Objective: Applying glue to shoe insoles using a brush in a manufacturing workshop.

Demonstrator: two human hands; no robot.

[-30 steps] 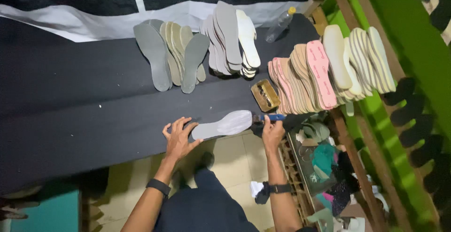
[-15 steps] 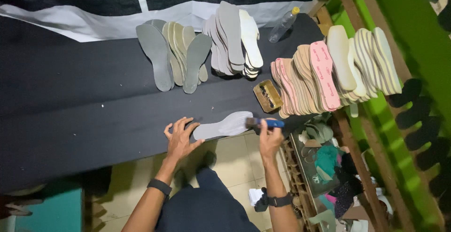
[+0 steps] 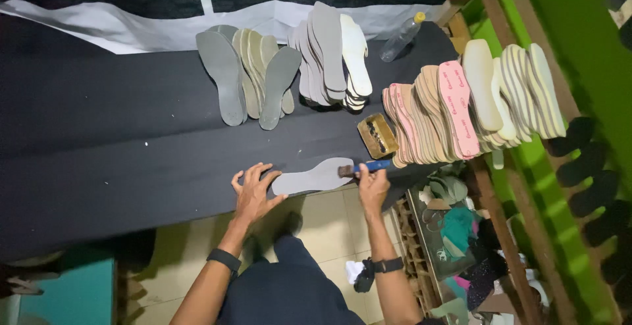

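A flat grey foam insole lies between the hands; left hand presses it, fingers spread. Right hand grips a blue-handled brush, now on the insole's toe.

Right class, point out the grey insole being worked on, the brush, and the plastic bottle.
grey insole [image 3: 313, 177], head view, middle of its flat top.
brush [image 3: 368, 166], head view, blue handle.
plastic bottle [image 3: 400, 39], head view, clear body.

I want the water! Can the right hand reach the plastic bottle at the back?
Probably not easily: the right hand holds a brush at the near edge, and the bottle lies far behind insole stacks.
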